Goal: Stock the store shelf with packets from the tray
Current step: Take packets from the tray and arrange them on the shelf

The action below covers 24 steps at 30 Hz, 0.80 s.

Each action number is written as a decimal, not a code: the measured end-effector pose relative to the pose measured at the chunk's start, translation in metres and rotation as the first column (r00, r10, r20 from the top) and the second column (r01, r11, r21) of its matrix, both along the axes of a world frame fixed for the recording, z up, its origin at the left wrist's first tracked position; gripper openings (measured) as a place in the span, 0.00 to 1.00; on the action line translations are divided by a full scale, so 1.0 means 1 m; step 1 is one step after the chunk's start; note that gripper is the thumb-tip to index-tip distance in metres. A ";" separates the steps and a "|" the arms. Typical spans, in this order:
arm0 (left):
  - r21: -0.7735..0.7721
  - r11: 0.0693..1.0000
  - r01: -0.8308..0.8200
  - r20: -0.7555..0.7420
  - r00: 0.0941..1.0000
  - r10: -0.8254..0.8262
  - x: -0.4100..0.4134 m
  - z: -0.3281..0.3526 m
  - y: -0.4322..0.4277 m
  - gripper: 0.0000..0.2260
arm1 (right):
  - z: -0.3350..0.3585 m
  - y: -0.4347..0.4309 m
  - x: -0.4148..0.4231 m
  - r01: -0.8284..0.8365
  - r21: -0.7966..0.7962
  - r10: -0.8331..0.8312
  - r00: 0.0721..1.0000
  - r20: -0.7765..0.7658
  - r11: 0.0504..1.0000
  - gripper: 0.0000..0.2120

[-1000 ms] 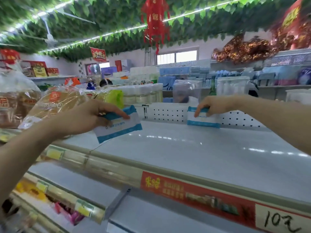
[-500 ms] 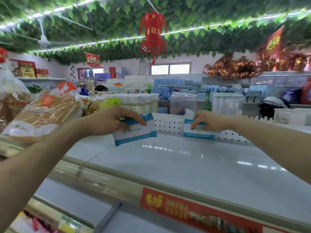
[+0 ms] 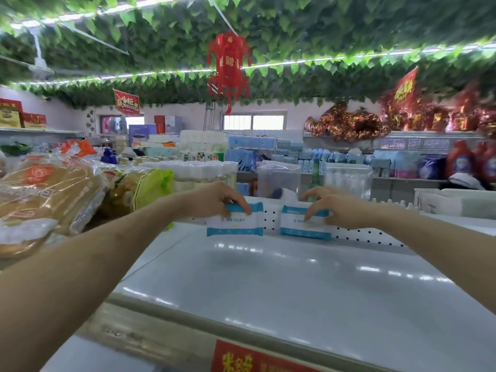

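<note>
Left grip: the left hand (image 3: 214, 201) holds the left packet (image 3: 234, 222), a flat white plastic pack with blue bands at top and bottom, fingers curled over its top edge.
Right grip: the right hand (image 3: 339, 209) holds the right packet (image 3: 303, 223), same design, fingers over the top edge, 1 digit on the front face.
Packet position: the 2 packets stand upright, side by side with a narrow gap, at the rear of the glossy white shelf (image 3: 268, 285).
Rear contact: the right packet sits against the white perforated back panel (image 3: 367, 235); whether the left packet touches the shelf cannot be told.
Left of shelf: clear plastic bags of bread (image 3: 51, 194).
Front edge: red price strip (image 3: 252, 358).
</note>
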<state>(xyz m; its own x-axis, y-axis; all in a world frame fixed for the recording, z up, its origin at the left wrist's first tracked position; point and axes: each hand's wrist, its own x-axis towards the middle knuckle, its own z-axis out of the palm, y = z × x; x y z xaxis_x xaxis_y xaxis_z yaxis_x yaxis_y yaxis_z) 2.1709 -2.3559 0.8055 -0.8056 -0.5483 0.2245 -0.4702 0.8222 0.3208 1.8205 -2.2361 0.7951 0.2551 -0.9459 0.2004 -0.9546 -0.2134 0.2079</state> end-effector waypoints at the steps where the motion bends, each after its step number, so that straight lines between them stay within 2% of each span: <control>1: 0.004 1.000 0.012 0.007 1.000 -0.012 -0.012 -0.001 -0.008 0.22 | 0.002 0.005 -0.002 0.008 0.002 -0.008 1.000 0.003 1.000 0.20; 8: 0.183 0.971 0.155 -0.149 0.980 -0.128 -0.082 -0.013 -0.033 0.23 | 0.001 0.040 -0.030 0.087 0.029 -0.085 0.994 -0.062 0.996 0.19; 13: 0.203 0.942 0.269 -0.142 0.959 -0.244 -0.135 -0.016 -0.021 0.23 | -0.002 0.061 -0.059 0.136 0.040 -0.134 0.990 -0.051 0.990 0.19; 16: 0.171 0.935 0.312 -0.124 0.948 -0.293 -0.160 -0.020 -0.016 0.23 | -0.003 0.071 -0.071 0.170 0.047 -0.168 0.985 -0.044 0.984 0.18; 20: 0.104 0.942 0.321 -0.029 0.947 -0.319 -0.177 -0.023 -0.013 0.22 | -0.004 0.082 -0.079 0.192 0.051 -0.189 0.981 -0.050 0.980 0.18; 24: -0.070 0.953 0.294 0.022 0.956 -0.293 -0.181 -0.025 -0.014 0.21 | -0.002 0.090 -0.080 0.210 0.054 -0.207 0.977 -0.042 0.976 0.17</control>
<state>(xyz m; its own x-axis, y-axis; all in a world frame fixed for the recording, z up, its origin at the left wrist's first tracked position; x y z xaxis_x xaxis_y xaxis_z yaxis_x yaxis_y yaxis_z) 1.9902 -2.3695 0.7808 -0.9314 -0.2698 0.2444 -0.2076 0.9452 0.2520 1.7405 -2.1458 0.7936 0.0571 -0.9888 0.1381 -0.9715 -0.0231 0.2360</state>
